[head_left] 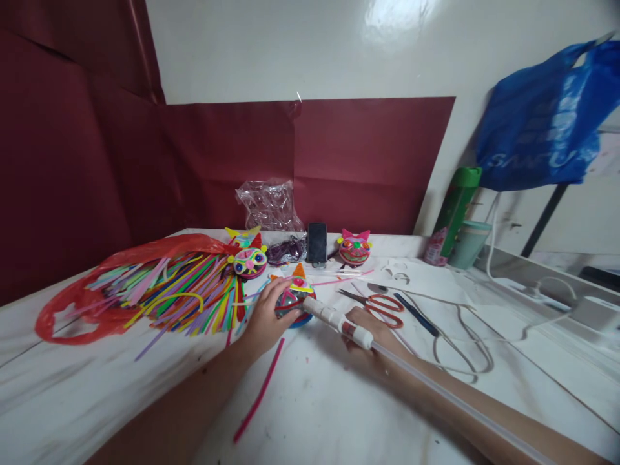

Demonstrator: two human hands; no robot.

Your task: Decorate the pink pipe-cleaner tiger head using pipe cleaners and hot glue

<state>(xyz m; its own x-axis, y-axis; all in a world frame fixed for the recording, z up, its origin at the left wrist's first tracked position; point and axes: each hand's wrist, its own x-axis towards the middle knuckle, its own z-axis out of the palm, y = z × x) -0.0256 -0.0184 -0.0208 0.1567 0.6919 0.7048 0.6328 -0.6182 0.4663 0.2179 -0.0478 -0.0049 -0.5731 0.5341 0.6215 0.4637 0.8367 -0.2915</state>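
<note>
My left hand is closed around the side of a small round animal-face craft made of coloured pipe cleaners, with an orange ear and yellow trim. In my right hand is a white glue gun, its nozzle close to the craft's right side; whether they touch cannot be made out. A long clear glue stick trails from the gun's back end over my right forearm. On the table below the craft lies a loose pink pipe cleaner. Orange-handled scissors rest just beyond my right hand.
Many pipe cleaners spill from a red plastic bag on the left. Finished-looking faces stand behind, another pink one at the back. A phone, dark pen-like tool, cable and green can are around.
</note>
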